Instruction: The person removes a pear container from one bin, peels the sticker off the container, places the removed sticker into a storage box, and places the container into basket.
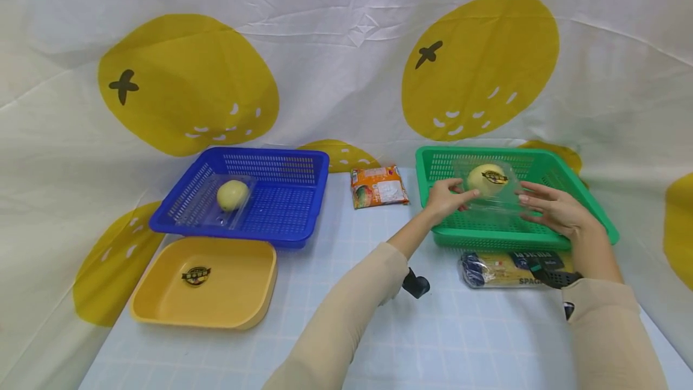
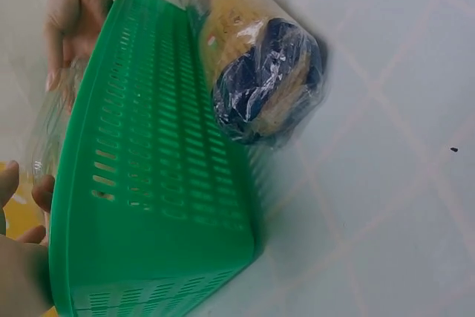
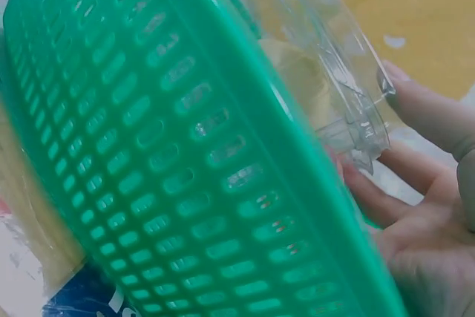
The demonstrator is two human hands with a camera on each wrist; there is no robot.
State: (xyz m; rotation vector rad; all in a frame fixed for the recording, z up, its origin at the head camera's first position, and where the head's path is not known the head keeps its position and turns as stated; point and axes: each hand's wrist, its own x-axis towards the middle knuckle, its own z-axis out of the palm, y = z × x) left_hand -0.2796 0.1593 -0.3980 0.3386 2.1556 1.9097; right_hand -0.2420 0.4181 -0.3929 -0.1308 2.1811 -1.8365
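A person's left hand (image 1: 446, 200) is pinching one side of a thin, clear plastic container (image 1: 497, 202) between thumb and fingers, while the right hand (image 1: 557, 209) is clasping the opposite side, its thumb pressing on the upper edge. The container is glinting along its ridged rim and holding a smooth, round, pale-yellow fruit (image 1: 479, 182) with a dark printed label showing. It is sitting between the hands at the green basket (image 1: 487, 236), rising partly above the rim; whether it is touching the basket floor I cannot tell.

The basket's rigid, slotted plastic wall is blocking the lower container in both wrist views. In front, a crinkled, glossy spaghetti pack (image 1: 492, 269) is lying along the basket, partly covered by a black wrist mount (image 1: 560, 278). A soft orange packet (image 1: 379, 186) is resting between this basket and a blue mesh basket (image 1: 281, 206), where another clear container (image 1: 203, 206) is holding a yellowish fruit (image 1: 233, 195). A shallow, round-cornered yellow tray (image 1: 230, 294) is standing just before the blue basket on the pale checked tabletop (image 1: 444, 336).
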